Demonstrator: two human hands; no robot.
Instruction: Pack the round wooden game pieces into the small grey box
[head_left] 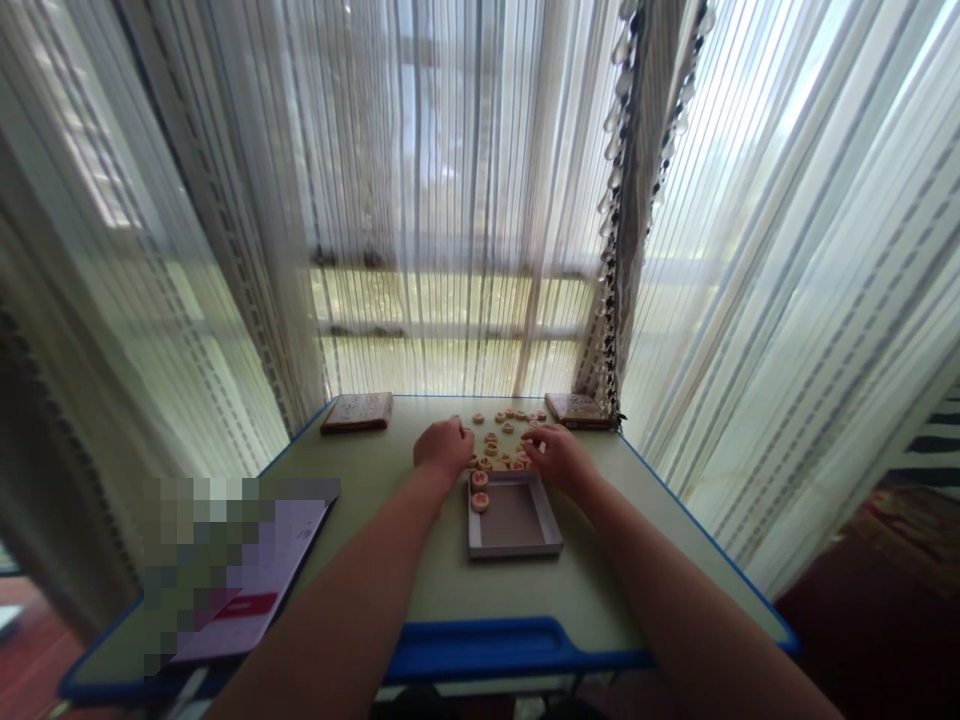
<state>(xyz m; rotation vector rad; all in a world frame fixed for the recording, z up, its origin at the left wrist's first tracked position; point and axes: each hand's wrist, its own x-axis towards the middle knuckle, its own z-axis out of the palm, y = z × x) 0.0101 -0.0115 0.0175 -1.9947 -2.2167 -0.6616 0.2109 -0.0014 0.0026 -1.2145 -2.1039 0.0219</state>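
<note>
Round wooden pieces with carved marks [490, 439] lie scattered on the green table, beyond an open grey box [553, 535]. Two pieces with red marks [480, 501] rest inside the box along its left side. My left hand [444, 446] is closed at the left edge of the scattered pieces; anything in its fingers is hidden. On the right side of the pieces, my right hand [553, 450] has its fingers curled and partly apart, close to several pieces; whether it holds one is too small to tell.
A brown box [358, 411] lies at the table's back left, a similar one [576, 410] at the back right. A purple tablet or folder [259, 600], partly blurred out, lies at the left. The table [360, 510] has a blue edge, with curtains behind.
</note>
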